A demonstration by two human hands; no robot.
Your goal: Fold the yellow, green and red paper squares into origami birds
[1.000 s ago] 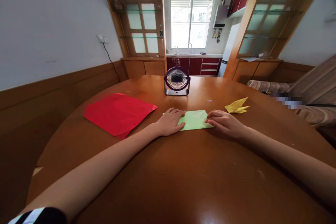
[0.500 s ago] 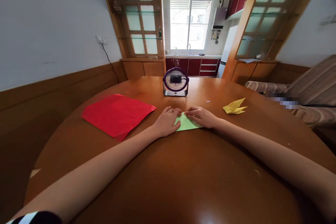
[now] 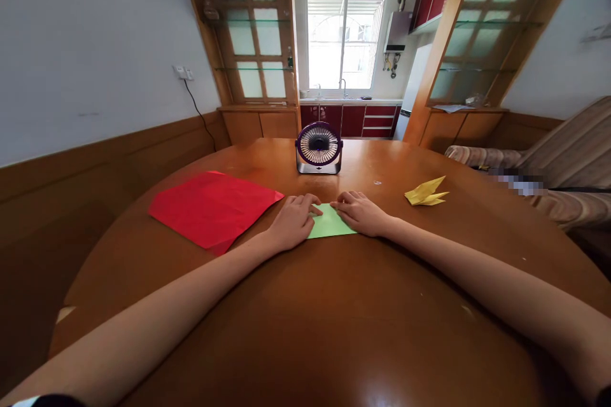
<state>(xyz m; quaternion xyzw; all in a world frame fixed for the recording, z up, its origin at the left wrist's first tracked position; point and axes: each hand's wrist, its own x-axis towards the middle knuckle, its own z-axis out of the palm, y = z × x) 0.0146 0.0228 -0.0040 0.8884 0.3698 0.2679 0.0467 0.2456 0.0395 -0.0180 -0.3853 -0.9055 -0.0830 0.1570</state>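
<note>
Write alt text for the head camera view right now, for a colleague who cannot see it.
Both hands, the left hand and the right hand, press flat on a light green paper on a round wooden table. A red paper sheet lies to the left, a folded yellow paper figure to the right, and a small purple desk fan stands behind.

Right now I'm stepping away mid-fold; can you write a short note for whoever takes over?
Left hand: flat, pressing the left side of the light green folded paper sheet.
Right hand: pressing its right side, fingertips close to the left hand's.
Paper lies flat on the round brown wooden table.
Nearby: red paper sheet to the left, yellow folded paper figure to the right, small purple desk fan behind.
Done: green sheet partly folded.
Left: it is no finished figure yet; red sheet unfolded.
</note>
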